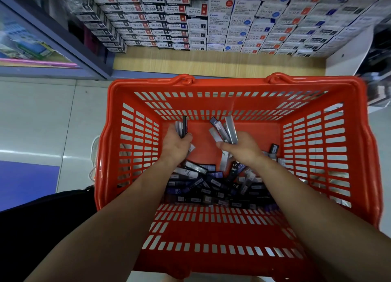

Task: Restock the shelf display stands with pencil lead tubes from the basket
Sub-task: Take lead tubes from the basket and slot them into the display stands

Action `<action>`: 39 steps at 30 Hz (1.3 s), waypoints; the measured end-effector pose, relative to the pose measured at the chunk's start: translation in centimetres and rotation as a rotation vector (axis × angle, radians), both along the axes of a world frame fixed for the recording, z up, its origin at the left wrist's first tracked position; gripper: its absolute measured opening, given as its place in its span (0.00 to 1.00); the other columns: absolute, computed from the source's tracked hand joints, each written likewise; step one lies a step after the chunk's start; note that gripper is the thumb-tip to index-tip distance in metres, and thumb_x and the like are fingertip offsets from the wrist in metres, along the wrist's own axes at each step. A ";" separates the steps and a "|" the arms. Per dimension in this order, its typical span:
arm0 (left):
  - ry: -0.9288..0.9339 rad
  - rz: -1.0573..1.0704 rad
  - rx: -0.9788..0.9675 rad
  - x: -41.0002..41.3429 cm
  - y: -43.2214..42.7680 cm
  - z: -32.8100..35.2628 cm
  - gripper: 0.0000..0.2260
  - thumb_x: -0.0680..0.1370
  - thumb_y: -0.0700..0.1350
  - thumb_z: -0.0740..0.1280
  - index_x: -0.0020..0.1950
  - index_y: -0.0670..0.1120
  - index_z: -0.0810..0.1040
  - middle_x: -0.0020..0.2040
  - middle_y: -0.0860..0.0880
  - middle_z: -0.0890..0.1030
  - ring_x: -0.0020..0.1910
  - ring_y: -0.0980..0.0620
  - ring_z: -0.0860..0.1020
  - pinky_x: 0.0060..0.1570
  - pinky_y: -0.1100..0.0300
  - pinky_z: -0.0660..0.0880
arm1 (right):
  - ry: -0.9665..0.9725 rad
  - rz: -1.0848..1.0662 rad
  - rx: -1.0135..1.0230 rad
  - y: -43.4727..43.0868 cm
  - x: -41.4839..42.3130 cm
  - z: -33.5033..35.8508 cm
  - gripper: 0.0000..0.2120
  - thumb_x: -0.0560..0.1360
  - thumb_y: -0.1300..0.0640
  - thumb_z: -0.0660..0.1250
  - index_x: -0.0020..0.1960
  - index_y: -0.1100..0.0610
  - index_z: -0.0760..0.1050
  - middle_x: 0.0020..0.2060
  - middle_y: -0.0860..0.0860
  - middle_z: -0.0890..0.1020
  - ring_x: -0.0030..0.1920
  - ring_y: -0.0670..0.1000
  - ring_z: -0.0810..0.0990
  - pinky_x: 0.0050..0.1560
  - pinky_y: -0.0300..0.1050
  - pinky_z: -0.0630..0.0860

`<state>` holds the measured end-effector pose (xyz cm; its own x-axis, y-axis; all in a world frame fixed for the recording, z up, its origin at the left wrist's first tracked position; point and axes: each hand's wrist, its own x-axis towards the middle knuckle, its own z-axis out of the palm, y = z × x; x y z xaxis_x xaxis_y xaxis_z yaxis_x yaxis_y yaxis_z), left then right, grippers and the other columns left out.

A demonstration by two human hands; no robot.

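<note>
we are reaching into the basket (211, 86). our left hand (176, 143) is curling round a bunch (183, 126) of tubes, our right hand (241, 147) is gripping a fan (225, 129) of them, long axes pointing toward the shelf (211, 63). the pile (211, 186) is lying flat on the basket floor, pointing every way.

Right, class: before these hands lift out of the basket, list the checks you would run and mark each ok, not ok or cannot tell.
1. Left hand grips the left bunch: ok.
2. Right hand grips the right bunch: ok.
3. Right grip firm, with its tubes fanned out: cannot tell.
4. Basket open above both hands: ok.
5. Pile holds more tubes for later: ok.
6. Stands have free slots: cannot tell, none in view.
</note>
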<state>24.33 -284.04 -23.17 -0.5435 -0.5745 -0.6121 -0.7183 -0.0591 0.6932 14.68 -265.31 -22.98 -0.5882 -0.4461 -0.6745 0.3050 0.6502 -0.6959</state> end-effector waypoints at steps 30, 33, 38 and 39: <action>0.107 0.014 0.475 0.1 3.2 -0.3 0.09 0.74 0.49 0.77 0.52 0.48 0.85 0.43 0.49 0.87 0.39 0.52 0.82 0.37 0.60 0.76 | -0.302 0.013 -0.244 -1.2 2.3 1.2 0.18 0.83 0.57 0.64 0.71 0.55 0.69 0.62 0.52 0.79 0.58 0.53 0.83 0.53 0.54 0.83; 0.114 0.010 0.444 0.2 3.2 -0.9 0.14 0.74 0.48 0.77 0.55 0.42 0.84 0.49 0.40 0.86 0.44 0.46 0.83 0.46 0.52 0.77 | -0.270 -0.051 -0.200 -0.9 2.2 0.7 0.12 0.82 0.56 0.66 0.64 0.58 0.74 0.58 0.55 0.81 0.55 0.54 0.83 0.51 0.50 0.84; 0.094 -0.005 0.361 0.8 2.8 -1.5 0.14 0.73 0.49 0.78 0.55 0.44 0.83 0.42 0.51 0.87 0.38 0.54 0.84 0.32 0.66 0.76 | -0.178 -0.042 -0.116 -0.7 2.2 0.4 0.16 0.83 0.52 0.63 0.68 0.56 0.76 0.63 0.50 0.81 0.61 0.48 0.79 0.66 0.52 0.76; 0.099 -0.006 0.363 0.9 2.8 -1.7 0.14 0.73 0.48 0.79 0.55 0.44 0.82 0.43 0.52 0.88 0.40 0.56 0.85 0.34 0.68 0.77 | -0.151 -0.027 -0.103 -0.7 2.2 0.2 0.18 0.83 0.51 0.63 0.70 0.56 0.74 0.67 0.50 0.78 0.65 0.48 0.76 0.69 0.52 0.73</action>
